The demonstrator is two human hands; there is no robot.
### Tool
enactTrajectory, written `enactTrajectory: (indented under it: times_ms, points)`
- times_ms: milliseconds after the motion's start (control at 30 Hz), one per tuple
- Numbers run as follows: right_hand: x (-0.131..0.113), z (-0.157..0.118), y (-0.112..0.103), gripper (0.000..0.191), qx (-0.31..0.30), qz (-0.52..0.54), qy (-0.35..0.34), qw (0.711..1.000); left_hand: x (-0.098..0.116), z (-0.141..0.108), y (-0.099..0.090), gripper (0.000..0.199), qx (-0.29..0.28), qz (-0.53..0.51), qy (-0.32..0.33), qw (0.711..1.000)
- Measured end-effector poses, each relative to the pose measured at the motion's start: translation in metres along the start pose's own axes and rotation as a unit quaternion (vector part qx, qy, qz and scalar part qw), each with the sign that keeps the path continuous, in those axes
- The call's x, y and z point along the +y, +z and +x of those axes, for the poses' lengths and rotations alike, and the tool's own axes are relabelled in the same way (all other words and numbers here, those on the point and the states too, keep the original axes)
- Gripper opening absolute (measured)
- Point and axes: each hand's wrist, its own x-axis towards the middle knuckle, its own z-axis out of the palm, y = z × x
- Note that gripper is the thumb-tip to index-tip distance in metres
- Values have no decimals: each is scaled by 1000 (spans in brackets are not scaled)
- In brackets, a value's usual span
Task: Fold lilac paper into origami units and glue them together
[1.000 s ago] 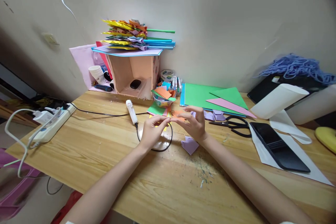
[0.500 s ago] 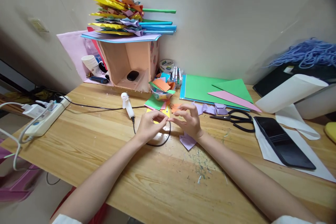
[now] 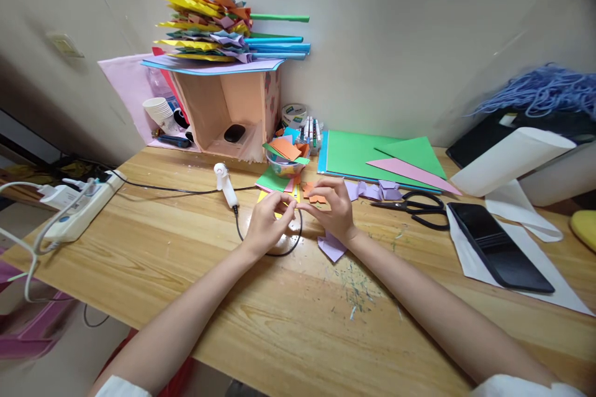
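Observation:
My left hand [image 3: 269, 222] is closed in a pinch above the middle of the table. Its fingertips meet those of my right hand [image 3: 336, 209], whose other fingers are raised and curved. Whatever the fingertips hold, if anything, is too small to make out. Below my right hand lies a folded purple paper piece [image 3: 331, 249], partly covered by the wrist. Behind the hands are orange paper pieces [image 3: 317, 198] and more folded purple pieces [image 3: 388, 190]. A small white hot glue gun [image 3: 225, 185] stands left of my left hand, its black cord looping beneath the hands.
A bowl of paper scraps [image 3: 286, 167] and an open box [image 3: 195, 115] stand behind. Black scissors [image 3: 426, 208] and a phone [image 3: 500, 248] lie on the right. Green paper sheets [image 3: 349, 155] lie at the back. A power strip [image 3: 79, 214] sits at the left edge.
Both hands stay fingertip to fingertip in nearly the same place. The raised fingers of my right hand have curled lower, and the whole view has shifted slightly.

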Motion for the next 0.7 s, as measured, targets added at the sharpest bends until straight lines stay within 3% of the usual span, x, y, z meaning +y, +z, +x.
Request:
enactTrajectory:
  times_ms: [167, 367, 700]
  points:
    - [0, 2, -1, 18, -11, 38, 49, 998, -1, 1, -3, 14, 13, 23, -5, 1000]
    - [9, 3, -3, 24, 7, 38, 105, 994, -5, 7, -11, 19, 52, -27, -13, 998]
    - [3, 2, -2, 26, -26, 67, 80, 994, 1, 4, -7, 23, -44, -64, -23, 997]
